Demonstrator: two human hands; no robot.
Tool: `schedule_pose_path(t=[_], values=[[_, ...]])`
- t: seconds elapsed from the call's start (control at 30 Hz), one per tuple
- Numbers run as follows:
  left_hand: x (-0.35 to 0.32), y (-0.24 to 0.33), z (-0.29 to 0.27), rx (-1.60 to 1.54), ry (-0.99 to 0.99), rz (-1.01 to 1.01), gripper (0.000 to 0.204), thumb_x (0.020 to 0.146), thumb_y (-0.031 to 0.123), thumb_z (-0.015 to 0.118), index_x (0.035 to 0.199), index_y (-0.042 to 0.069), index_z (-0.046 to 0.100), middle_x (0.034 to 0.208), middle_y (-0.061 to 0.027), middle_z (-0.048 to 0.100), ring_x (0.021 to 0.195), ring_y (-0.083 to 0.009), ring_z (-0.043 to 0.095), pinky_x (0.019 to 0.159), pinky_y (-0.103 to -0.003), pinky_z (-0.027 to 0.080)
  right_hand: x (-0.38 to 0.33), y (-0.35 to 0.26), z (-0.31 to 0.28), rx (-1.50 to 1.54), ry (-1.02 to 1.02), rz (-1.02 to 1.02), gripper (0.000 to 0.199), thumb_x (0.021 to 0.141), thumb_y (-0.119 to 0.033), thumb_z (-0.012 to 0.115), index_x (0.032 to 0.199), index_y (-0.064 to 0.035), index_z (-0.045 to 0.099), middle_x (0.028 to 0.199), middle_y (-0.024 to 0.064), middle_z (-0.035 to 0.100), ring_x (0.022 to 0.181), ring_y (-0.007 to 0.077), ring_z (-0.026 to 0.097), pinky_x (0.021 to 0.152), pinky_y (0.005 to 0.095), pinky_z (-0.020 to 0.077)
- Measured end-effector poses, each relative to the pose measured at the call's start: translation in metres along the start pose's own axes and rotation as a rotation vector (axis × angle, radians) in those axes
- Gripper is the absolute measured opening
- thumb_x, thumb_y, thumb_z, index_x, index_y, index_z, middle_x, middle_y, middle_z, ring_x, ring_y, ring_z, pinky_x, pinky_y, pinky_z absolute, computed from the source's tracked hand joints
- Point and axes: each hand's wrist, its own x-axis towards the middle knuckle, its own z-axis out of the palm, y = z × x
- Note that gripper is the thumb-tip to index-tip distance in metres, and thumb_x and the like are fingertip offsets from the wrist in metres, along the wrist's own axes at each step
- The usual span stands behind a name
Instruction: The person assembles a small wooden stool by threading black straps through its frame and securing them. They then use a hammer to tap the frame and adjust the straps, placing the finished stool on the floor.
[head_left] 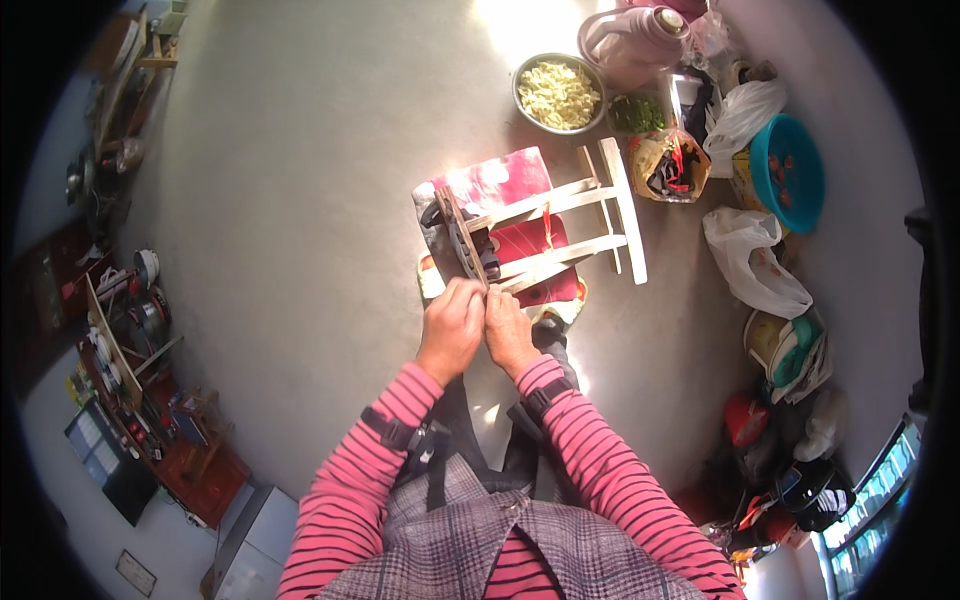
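While the wooden stool (530, 208) lies sideways over the red cushion (515, 170), my left fingers (461, 299) and right fingers (500, 308) curl together at its near edge; what they grip, I cannot tell. The stool appears assembled; remaining work is indeterminable.

The stool (627, 215) is bare, matt wood, the red covering (500, 178) beneath it cloth, the floor (280, 250) smooth with a faint sheen; toward the floor's right edge, a metal bowl (560, 131), smooth plastic basin (808, 155) and thin, crinkled plastic bag (750, 258)
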Motion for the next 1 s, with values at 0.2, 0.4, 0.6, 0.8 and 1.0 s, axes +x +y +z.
schedule_pose_path(t=[0.2, 0.4, 0.6, 0.8, 1.0], values=[[0.066, -0.023, 0.033, 0.053, -0.267, 0.080, 0.012, 0.091, 0.007, 0.056, 0.101, 0.001, 0.057, 0.097, -0.0201, 0.061, 0.091, -0.0405, 0.062, 0.079, -0.047, 0.051, 0.013, 0.005, -0.006, 0.127, -0.176, 0.086, 0.027, 0.086, -0.015, 0.064, 0.110, -0.0020, 0.059, 0.097, 0.0214, 0.065, 0.090, 0.0416, 0.064, 0.075, 0.0496, 0.0529], [0.087, -0.060, 0.090, -0.008, -0.257, -0.106, 0.014, 0.088, 0.008, 0.062, 0.101, 0.001, 0.063, 0.092, -0.0192, 0.065, 0.085, -0.0361, 0.066, 0.078, -0.041, 0.053, 0.026, 0.059, -0.040, 0.341, 0.189, 0.040, 0.016, 0.092, -0.013, 0.061, 0.107, -0.0055, 0.063, 0.093, 0.0184, 0.067, 0.084, 0.0372, 0.067, 0.070, 0.0444, 0.0542], [0.089, -0.086, 0.138, 0.081, -0.172, -0.154, 0.019, 0.083, 0.009, 0.069, 0.099, 0.002, 0.064, 0.093, -0.0174, 0.068, 0.085, -0.0333, 0.068, 0.079, -0.039, 0.055, 0.082, 0.123, -0.060, 0.308, 0.368, 0.110, 0.016, 0.089, -0.010, 0.064, 0.103, -0.0023, 0.066, 0.095, 0.0144, 0.069, 0.084, 0.0324, 0.068, 0.077, 0.0391, 0.0542], [0.090, -0.094, 0.163, 0.022, -0.155, -0.212, 0.014, 0.084, 0.009, 0.066, 0.095, 0.002, 0.062, 0.085, -0.0191, 0.068, 0.081, -0.0347, 0.069, 0.075, -0.041, 0.055, 0.130, 0.132, -0.057, 0.249, 0.109, 0.300, 0.018, 0.084, -0.016, 0.070, 0.099, -0.0052, 0.071, 0.089, 0.0155, 0.072, 0.082, 0.0314, 0.070, 0.076, 0.0380, 0.0541], [0.091, -0.097, 0.167, 0.041, -0.163, -0.221, 0.012, 0.085, 0.009, 0.065, 0.094, 0.002, 0.061, 0.081, -0.0187, 0.068, 0.076, -0.0338, 0.069, 0.072, -0.040, 0.055, 0.119, 0.144, -0.061, 0.544, 0.090, 0.335, 0.013, 0.085, -0.011, 0.066, 0.086, 0.0022, 0.068, 0.073, 0.0148, 0.070, 0.069, 0.0189, 0.070, 0.065, 0.0342, 0.0547]])
